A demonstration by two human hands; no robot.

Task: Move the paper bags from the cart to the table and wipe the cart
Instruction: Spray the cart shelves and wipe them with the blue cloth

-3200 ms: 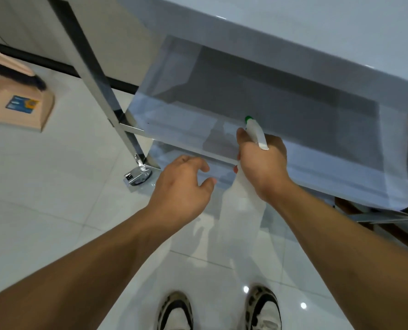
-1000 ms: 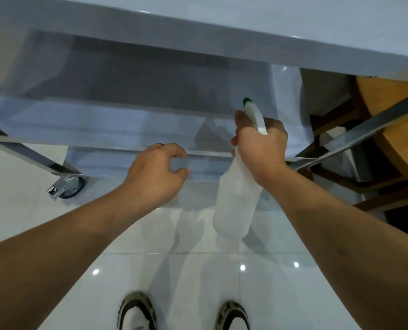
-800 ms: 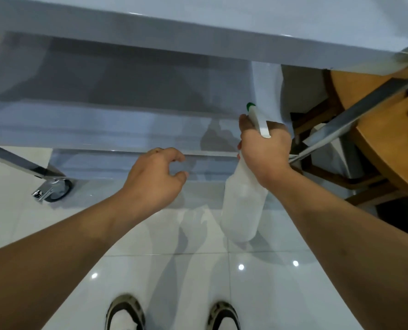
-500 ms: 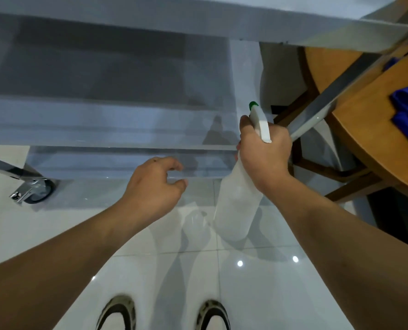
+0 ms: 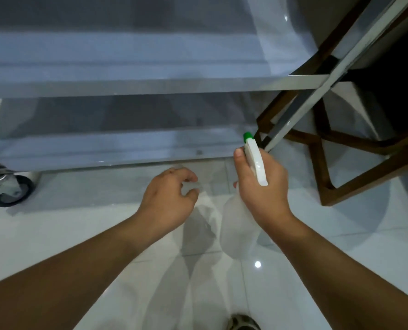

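R hand [image 5: 261, 186] grips spray bottle [image 5: 239, 231], nozzle at cart's lower shelf [image 5: 117, 148]; L hand [image 5: 168, 198] loosely curled, empty. Mist evenly, avoid floor.

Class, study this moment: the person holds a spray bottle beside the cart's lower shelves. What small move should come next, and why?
Probably squeeze the trigger to mist the bottom shelf. The right hand grips the spray bottle with its green nozzle aimed at that shelf, which holds no bags. The left hand hangs loosely curled, holding no cloth, so wiping likely follows spraying.
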